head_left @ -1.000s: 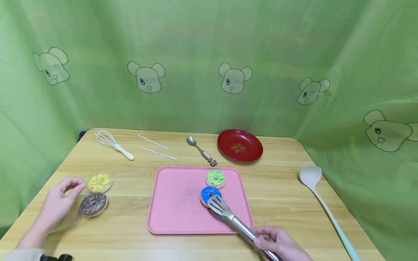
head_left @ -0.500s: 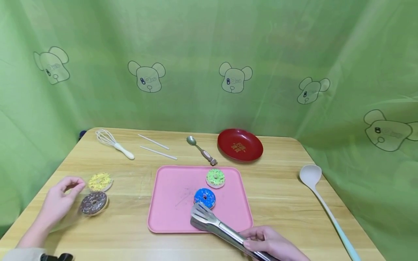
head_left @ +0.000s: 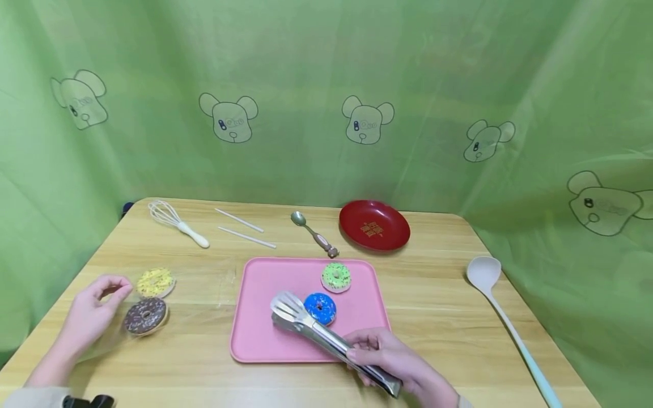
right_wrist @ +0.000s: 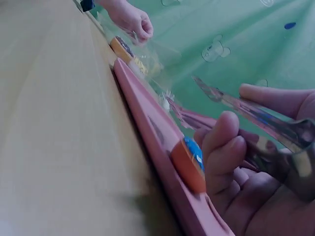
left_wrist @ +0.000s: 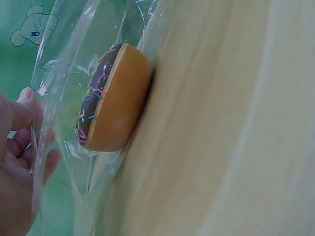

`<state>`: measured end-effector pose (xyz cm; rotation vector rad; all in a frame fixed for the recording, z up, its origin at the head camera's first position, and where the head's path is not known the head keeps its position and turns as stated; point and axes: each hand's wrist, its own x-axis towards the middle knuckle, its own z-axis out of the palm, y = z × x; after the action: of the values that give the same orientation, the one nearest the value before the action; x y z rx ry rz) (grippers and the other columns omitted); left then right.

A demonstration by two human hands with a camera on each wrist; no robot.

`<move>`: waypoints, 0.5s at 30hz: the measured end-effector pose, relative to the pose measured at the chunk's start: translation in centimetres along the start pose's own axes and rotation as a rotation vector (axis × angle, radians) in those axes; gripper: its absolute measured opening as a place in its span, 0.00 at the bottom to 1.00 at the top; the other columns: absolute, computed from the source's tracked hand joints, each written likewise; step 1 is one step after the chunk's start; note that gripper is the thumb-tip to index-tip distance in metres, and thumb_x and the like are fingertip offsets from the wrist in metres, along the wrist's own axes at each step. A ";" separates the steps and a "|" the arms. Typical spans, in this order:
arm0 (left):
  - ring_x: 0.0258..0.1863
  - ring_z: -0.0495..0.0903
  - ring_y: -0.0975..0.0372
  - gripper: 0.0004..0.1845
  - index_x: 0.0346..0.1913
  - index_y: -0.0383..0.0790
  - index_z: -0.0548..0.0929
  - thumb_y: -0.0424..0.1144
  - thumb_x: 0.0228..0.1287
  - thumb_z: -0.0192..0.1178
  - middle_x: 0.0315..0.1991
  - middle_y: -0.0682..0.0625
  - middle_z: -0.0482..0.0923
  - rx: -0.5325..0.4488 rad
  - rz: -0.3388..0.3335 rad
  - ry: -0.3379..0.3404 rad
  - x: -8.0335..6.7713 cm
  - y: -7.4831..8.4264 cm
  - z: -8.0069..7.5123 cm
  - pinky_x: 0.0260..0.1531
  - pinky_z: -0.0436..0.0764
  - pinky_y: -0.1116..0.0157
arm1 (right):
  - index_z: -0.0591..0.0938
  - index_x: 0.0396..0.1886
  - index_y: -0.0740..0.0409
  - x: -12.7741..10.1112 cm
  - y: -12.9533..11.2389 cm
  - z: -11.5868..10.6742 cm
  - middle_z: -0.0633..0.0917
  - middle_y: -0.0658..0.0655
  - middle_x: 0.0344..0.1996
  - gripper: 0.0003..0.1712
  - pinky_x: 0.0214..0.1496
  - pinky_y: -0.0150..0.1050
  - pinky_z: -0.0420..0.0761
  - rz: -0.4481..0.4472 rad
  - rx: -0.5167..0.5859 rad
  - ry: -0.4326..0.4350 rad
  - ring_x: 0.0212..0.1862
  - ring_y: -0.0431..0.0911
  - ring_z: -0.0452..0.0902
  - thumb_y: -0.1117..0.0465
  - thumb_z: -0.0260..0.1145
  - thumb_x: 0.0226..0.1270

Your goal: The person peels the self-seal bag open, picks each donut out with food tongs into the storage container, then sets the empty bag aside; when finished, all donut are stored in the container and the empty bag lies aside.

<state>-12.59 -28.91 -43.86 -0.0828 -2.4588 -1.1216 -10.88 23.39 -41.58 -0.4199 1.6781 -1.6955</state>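
Observation:
My left hand (head_left: 89, 311) pinches the edge of a clear plastic bag (left_wrist: 66, 73) at the table's left. Inside it lie a chocolate donut (head_left: 145, 316) with sprinkles and, just behind, a yellow donut (head_left: 155, 282). My right hand (head_left: 390, 357) grips metal tongs (head_left: 326, 339), held over the pink tray (head_left: 255, 283) and pointing left. In the right wrist view the tongs' arms stand apart, with nothing between their tips. On the tray, a blue donut (head_left: 321, 307) sits beside the tongs' head, with a green donut (head_left: 336, 277) behind it.
Along the back lie a white whisk (head_left: 183, 226), two white sticks (head_left: 247, 237), a small spoon (head_left: 313, 233) and a red plate (head_left: 374, 245). A long ladle (head_left: 510, 317) lies at the right. Green curtains (head_left: 296, 164) hang around the wooden table (head_left: 439, 283).
The tongs have let go of the blue donut, which now lies flat on the tray. My right hand has carried the tongs leftward past it. The left hand stays in place.

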 end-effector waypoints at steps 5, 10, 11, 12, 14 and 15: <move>0.42 0.65 0.83 0.09 0.42 0.32 0.76 0.36 0.66 0.55 0.39 0.63 0.74 0.001 -0.008 -0.003 -0.1 -0.2 0.0 0.39 0.63 0.88 | 0.72 0.53 0.76 2.3 -1.0 0.6 0.79 0.60 0.26 0.22 0.19 0.30 0.76 -0.046 -0.049 0.032 0.21 0.41 0.75 0.64 0.61 0.63; 0.41 0.65 0.82 0.09 0.41 0.32 0.76 0.36 0.67 0.55 0.39 0.58 0.75 0.007 0.001 0.001 0.1 -0.1 0.0 0.39 0.63 0.87 | 0.72 0.55 0.74 4.3 -2.0 1.3 0.80 0.62 0.28 0.25 0.21 0.31 0.76 -0.041 -0.068 0.087 0.22 0.42 0.76 0.62 0.64 0.61; 0.41 0.65 0.82 0.08 0.41 0.32 0.76 0.36 0.66 0.55 0.39 0.59 0.75 0.004 0.002 0.000 0.1 -0.1 0.0 0.39 0.63 0.87 | 0.72 0.55 0.73 4.6 -2.2 1.4 0.80 0.63 0.29 0.26 0.22 0.32 0.76 -0.032 -0.066 0.100 0.23 0.43 0.76 0.61 0.64 0.61; 0.41 0.65 0.82 0.08 0.41 0.33 0.77 0.36 0.66 0.56 0.38 0.58 0.75 0.007 0.005 0.001 0.1 -0.1 0.0 0.39 0.63 0.87 | 0.73 0.55 0.71 5.0 -2.4 1.6 0.80 0.62 0.30 0.26 0.22 0.32 0.76 -0.023 -0.068 0.115 0.23 0.43 0.76 0.60 0.65 0.61; 0.41 0.65 0.82 0.07 0.40 0.34 0.77 0.35 0.66 0.56 0.38 0.57 0.76 0.010 0.008 0.004 0.0 -0.1 0.0 0.39 0.63 0.87 | 0.74 0.54 0.69 5.6 -2.8 2.0 0.80 0.62 0.31 0.26 0.23 0.32 0.75 -0.004 -0.070 0.147 0.24 0.44 0.76 0.59 0.66 0.60; 0.41 0.65 0.81 0.06 0.40 0.34 0.77 0.35 0.65 0.56 0.38 0.56 0.76 0.010 0.008 0.006 0.0 -0.1 0.0 0.39 0.63 0.87 | 0.75 0.54 0.68 6.0 -2.9 2.2 0.80 0.61 0.31 0.26 0.23 0.33 0.75 0.000 -0.072 0.161 0.25 0.45 0.77 0.58 0.67 0.59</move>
<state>-12.62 -28.93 -43.94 -0.0858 -2.4561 -1.1043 -14.34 17.51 -39.98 -0.3239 1.8593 -1.7106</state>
